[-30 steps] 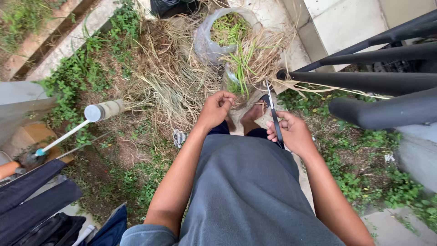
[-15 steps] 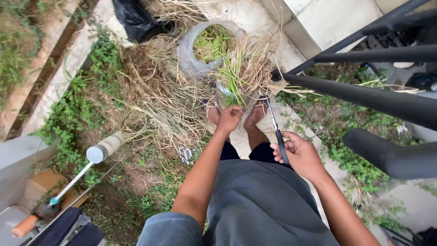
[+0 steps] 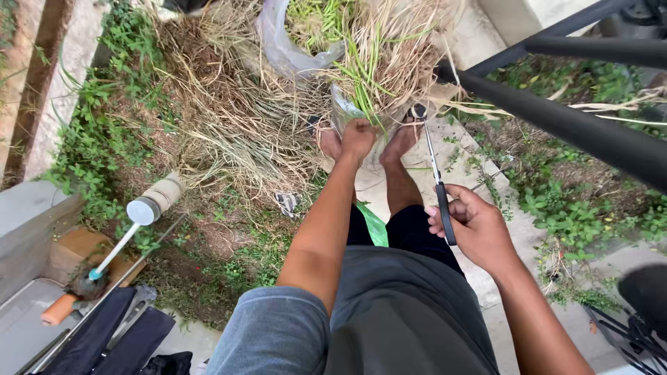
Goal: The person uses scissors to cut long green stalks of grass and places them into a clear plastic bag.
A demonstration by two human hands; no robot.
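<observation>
Left hand [image 3: 358, 135] fisted on grass bunch [image 3: 372, 76], light & floppy, best held low; right hand [image 3: 472, 226] beside it grips scissors [image 3: 436, 182].

Grey short-sleeved tee [image 3: 389, 305], sleeve bunched round the left upper arm, dark shorts [image 3: 417, 232] underneath. Forearms bare, feet bare too, nothing on either hand [image 3: 359, 135].

Shiny metal scissors [image 3: 436, 177], dry straw [image 3: 236, 118]
</observation>
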